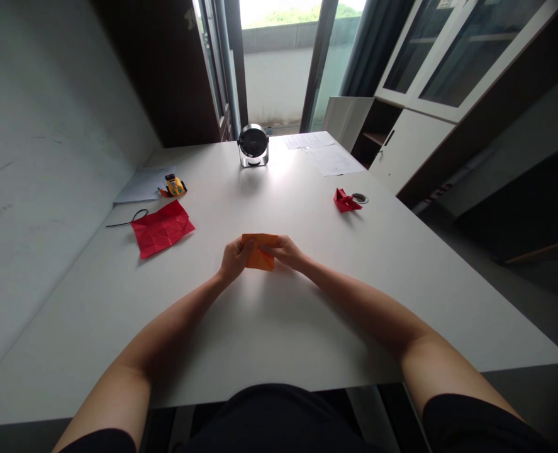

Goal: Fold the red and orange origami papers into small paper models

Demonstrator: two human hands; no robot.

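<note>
A folded orange paper sits at the middle of the white table. My left hand pinches its left edge with curled fingers. My right hand grips its right edge, thumb and fingers closed on the paper. Both forearms reach out over the table from the near edge.
A creased red paper sheet lies to the left, with a black cord and a small yellow toy on white sheets behind it. A small fan stands at the far middle. A folded red paper figure and loose papers lie to the right.
</note>
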